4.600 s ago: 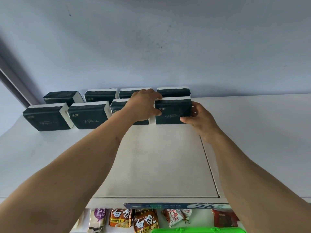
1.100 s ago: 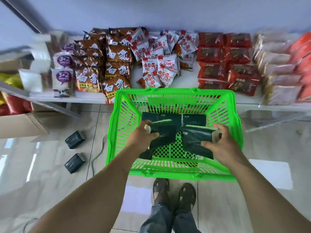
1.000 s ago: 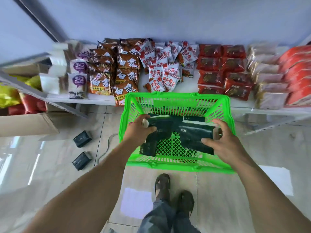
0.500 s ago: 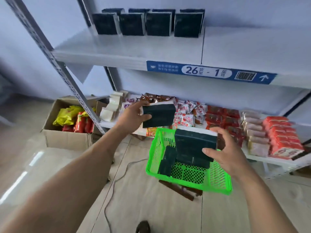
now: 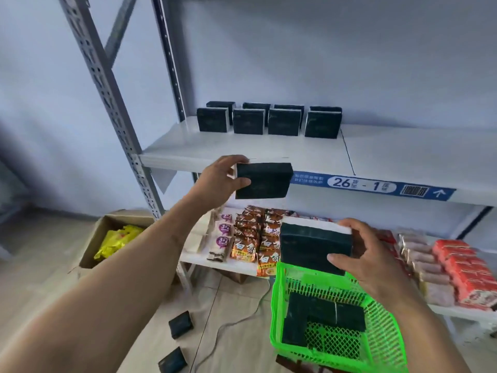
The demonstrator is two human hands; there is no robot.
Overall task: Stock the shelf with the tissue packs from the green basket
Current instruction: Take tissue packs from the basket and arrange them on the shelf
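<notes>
My left hand (image 5: 215, 181) grips a dark tissue pack (image 5: 265, 181) and holds it up level with the front edge of the white shelf (image 5: 242, 149). My right hand (image 5: 368, 254) grips a second dark tissue pack (image 5: 309, 244) lower down, just above the green basket (image 5: 387, 345). Several dark packs (image 5: 317, 312) still lie inside the basket on the floor. On the shelf, several packs (image 5: 269, 121) stand in two rows against the back wall.
A lower shelf (image 5: 220, 265) carries snack bags (image 5: 252, 238) and red packets (image 5: 462, 267). Two dark packs (image 5: 181, 324) lie on the floor by a cable. A cardboard box (image 5: 107, 238) with yellow bags sits left. A perforated grey upright (image 5: 107, 87) frames the shelf's left side.
Both hands have lifted a tissue pack each out of the basket. The left hand has risen to the shelf's edge; my view has tilted up toward the shelf.
</notes>
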